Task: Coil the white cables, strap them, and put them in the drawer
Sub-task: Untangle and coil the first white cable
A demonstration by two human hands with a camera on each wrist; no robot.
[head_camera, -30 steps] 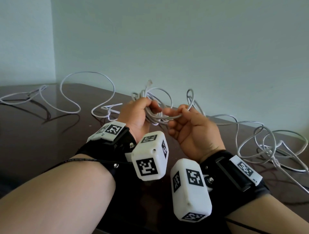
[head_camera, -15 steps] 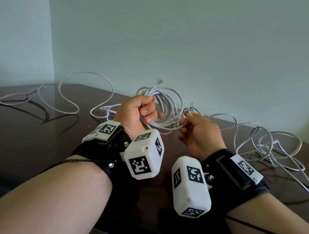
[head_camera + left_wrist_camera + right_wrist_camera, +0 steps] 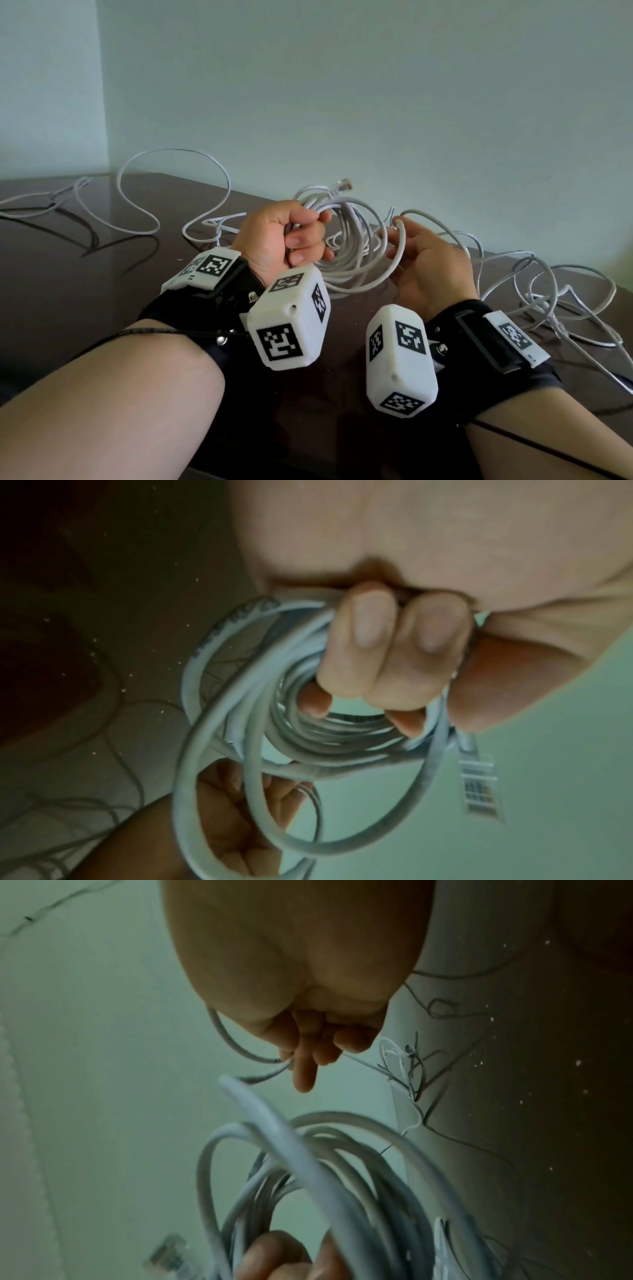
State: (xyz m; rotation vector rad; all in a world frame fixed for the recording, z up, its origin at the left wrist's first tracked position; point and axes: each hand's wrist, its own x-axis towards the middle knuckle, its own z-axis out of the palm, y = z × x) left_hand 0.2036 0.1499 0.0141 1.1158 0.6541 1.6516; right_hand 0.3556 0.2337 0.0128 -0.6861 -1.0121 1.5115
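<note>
My left hand point(image 3: 291, 233) grips a coil of white cable point(image 3: 356, 250) in its fist, held above the dark table point(image 3: 68, 281). The cable's clear plug point(image 3: 342, 186) sticks up from the top of the coil. My right hand point(image 3: 424, 257) is just right of the coil, palm toward me, with one strand of the same cable point(image 3: 399, 240) running over its curled fingers and down across the palm. In the left wrist view, fingers point(image 3: 369, 647) wrap the coil point(image 3: 219, 723) and the plug point(image 3: 479, 785) hangs beside it. The right wrist view shows one finger point(image 3: 304, 1069) extended above the coil point(image 3: 342, 1177).
The rest of the cable lies in a loose tangle point(image 3: 548, 294) on the table at the right. Another white cable point(image 3: 137, 212) snakes across the table's left side. A pale wall point(image 3: 376, 102) stands close behind the table's far edge.
The hands were together at the coil; now my right hand has drawn away to the right with a strand. My left hand has turned the coil so the plug points up.
</note>
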